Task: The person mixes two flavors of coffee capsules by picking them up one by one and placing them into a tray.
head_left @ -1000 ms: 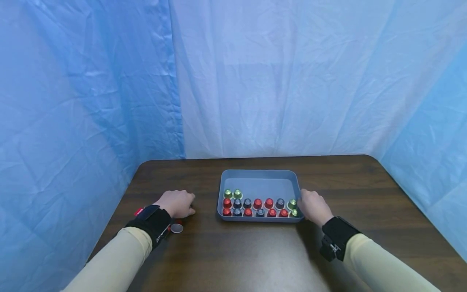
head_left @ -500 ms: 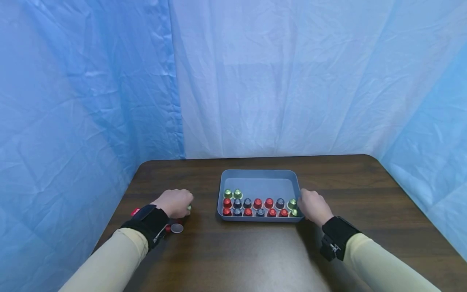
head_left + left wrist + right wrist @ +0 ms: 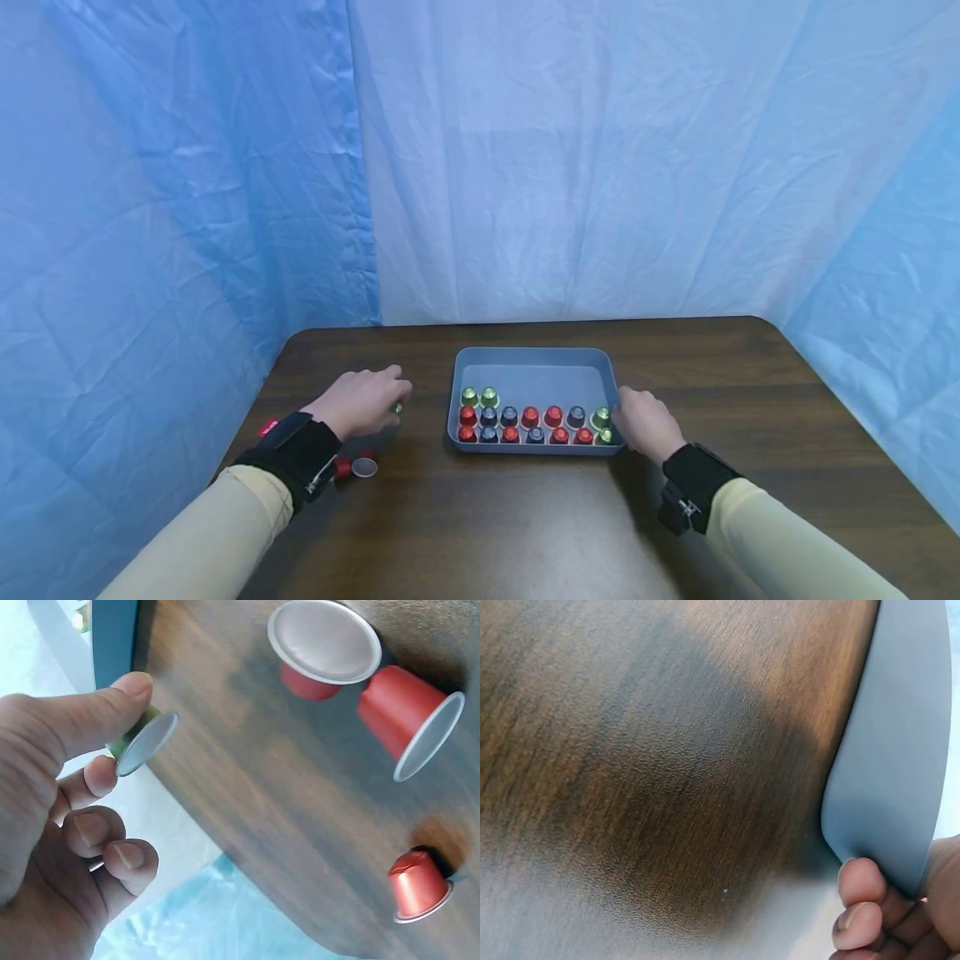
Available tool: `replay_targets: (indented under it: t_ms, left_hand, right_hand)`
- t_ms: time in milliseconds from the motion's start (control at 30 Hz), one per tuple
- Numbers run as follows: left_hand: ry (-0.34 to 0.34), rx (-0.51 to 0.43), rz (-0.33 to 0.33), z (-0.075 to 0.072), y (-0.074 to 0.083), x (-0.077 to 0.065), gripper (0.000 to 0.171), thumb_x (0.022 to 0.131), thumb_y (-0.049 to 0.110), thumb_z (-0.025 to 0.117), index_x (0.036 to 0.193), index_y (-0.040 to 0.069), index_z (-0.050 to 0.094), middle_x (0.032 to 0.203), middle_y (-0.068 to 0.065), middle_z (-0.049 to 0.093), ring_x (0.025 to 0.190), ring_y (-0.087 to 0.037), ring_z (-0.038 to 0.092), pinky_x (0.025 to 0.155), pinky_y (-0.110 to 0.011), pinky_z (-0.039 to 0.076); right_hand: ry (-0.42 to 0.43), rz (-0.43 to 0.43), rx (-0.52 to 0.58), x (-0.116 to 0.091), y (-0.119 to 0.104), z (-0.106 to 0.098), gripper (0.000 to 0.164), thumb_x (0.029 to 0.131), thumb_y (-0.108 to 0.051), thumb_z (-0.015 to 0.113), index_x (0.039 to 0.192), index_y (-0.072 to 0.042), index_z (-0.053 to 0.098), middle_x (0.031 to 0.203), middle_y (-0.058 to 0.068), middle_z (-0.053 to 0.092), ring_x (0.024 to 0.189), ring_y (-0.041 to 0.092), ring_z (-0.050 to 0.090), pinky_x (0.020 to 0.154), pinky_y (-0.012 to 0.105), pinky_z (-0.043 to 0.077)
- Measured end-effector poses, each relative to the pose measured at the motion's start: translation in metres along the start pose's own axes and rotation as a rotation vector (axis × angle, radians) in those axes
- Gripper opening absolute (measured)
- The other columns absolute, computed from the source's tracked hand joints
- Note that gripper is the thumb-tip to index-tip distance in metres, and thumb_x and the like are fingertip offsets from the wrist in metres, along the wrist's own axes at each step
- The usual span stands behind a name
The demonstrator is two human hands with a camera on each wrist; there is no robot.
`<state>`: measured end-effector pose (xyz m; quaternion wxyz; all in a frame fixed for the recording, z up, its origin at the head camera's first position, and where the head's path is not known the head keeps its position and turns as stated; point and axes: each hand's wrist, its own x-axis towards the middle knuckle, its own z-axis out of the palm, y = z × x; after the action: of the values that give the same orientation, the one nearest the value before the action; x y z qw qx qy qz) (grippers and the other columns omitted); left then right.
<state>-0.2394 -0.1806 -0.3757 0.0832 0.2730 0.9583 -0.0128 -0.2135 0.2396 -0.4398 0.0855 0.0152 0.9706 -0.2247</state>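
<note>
My left hand (image 3: pixel 362 405) is raised over the table, left of the tray. Between thumb and fingers it pinches a green coffee capsule (image 3: pixel 152 741), its silver lid turned outward in the left wrist view. The blue-grey tray (image 3: pixel 542 375) holds red, dark blue and green capsules standing lid down. They fill two rows along the near side, and two green capsules (image 3: pixel 489 397) stand behind them at the left. At the tray's right side my right hand (image 3: pixel 647 425) grips the wall (image 3: pixel 889 750); in the right wrist view fingertips press its outside, the thumb hidden.
Loose red capsules lie on the wooden table (image 3: pixel 525 533) near my left wrist: one shows its lid (image 3: pixel 328 641), one lies on its side (image 3: pixel 409 712), and another red capsule (image 3: pixel 420 886) sits apart. Blue sheeting (image 3: pixel 600 167) hangs behind and beside the table.
My left hand has picked up the green capsule, lifted it off the table and moved slightly away from me. The right hand and tray have stayed put.
</note>
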Motion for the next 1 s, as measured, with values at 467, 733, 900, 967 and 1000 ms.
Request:
replay_targets:
  t_ms: [467,733,900,967,1000]
  left_hand:
    - [0.051,-0.026,-0.003,-0.029,0.002,-0.002,0.026,0.088,0.03,0.082,0.1,0.017,0.064,0.083,0.006,0.064,0.071,-0.012,0.057,0.066,-0.033,0.053]
    - [0.048,-0.029,0.039,-0.034,0.006,0.0,0.02,0.091,0.027,0.079,0.097,0.017,0.062,0.079,0.009,0.06,0.068,-0.011,0.055,0.062,-0.03,0.048]
    - [0.04,-0.024,0.069,-0.034,0.013,0.006,0.02,0.091,0.026,0.078,0.097,0.017,0.062,0.078,0.009,0.059,0.067,-0.011,0.054,0.06,-0.03,0.047]
    - [0.034,-0.012,0.079,-0.033,0.017,0.011,0.02,0.092,0.028,0.078,0.098,0.018,0.062,0.079,0.009,0.06,0.068,-0.01,0.055,0.061,-0.029,0.047]
    - [0.03,-0.003,0.083,-0.033,0.019,0.013,0.02,0.092,0.029,0.078,0.099,0.019,0.062,0.08,0.01,0.06,0.069,-0.009,0.055,0.062,-0.029,0.048]
  right_hand:
    - [0.0,-0.004,-0.003,-0.001,-0.001,-0.002,0.023,0.1,-0.009,0.058,0.115,0.009,0.058,0.082,0.012,0.06,0.065,0.02,0.06,0.058,0.032,0.054]
    - [-0.001,0.006,0.007,0.0,-0.001,-0.001,0.023,0.101,-0.01,0.058,0.115,0.008,0.058,0.081,0.012,0.06,0.065,0.02,0.06,0.058,0.031,0.053]
    - [-0.003,0.008,0.012,0.001,-0.001,-0.001,0.023,0.101,-0.009,0.058,0.116,0.008,0.058,0.083,0.012,0.06,0.066,0.021,0.06,0.059,0.032,0.053]
    - [-0.001,0.005,0.013,0.0,-0.001,-0.001,0.024,0.101,-0.009,0.058,0.117,0.008,0.058,0.084,0.013,0.061,0.067,0.021,0.06,0.06,0.032,0.054]
    - [-0.001,0.004,0.012,0.0,-0.001,-0.001,0.024,0.101,-0.01,0.058,0.117,0.008,0.058,0.084,0.013,0.061,0.067,0.021,0.06,0.06,0.032,0.054]
